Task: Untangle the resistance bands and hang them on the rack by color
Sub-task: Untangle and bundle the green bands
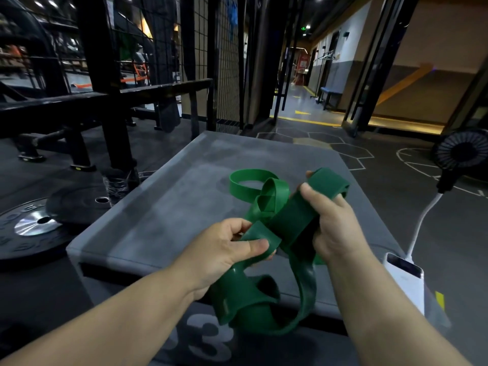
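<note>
A tangle of green resistance bands (290, 220) hangs between my two hands above the grey padded box (163, 207). My left hand (227, 249) pinches a wide dark green strip between thumb and fingers. My right hand (332, 223) grips another wide dark green loop, thumb on top. A narrower, lighter green band (248, 183) loops out from the knot toward the far side. More dark green loops (253, 305) droop below my hands over the box's near edge. The black rack with wire mesh (148, 56) stands at the back left.
Black weight plates (29, 228) lie on the floor at left, beside a bench frame (79, 122). A white power bank (404, 278) with a cable sits on the box's right corner. A black fan (459, 151) stands at right. A corridor (303, 101) opens ahead.
</note>
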